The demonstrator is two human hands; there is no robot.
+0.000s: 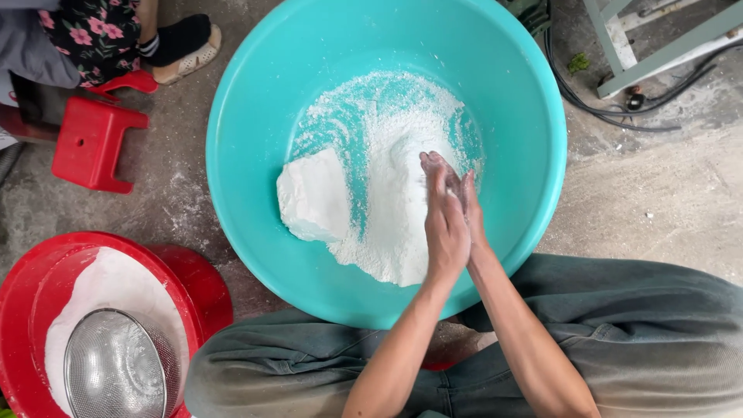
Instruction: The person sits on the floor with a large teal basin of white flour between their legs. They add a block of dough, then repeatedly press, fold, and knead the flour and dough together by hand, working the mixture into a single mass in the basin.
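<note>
**Hands pressed together over white powder**

The left hand and right hand are held palm to palm, fingers straight, powder rubbed between them. The white powder is heaped in the teal basin on the floor, beside a solid white lump.

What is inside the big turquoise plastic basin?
Loose white powder and a solid white lump; pressed-together left hand and right hand hide anything between the palms.

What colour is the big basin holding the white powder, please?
The basin is turquoise, seen best in the head view.
</note>
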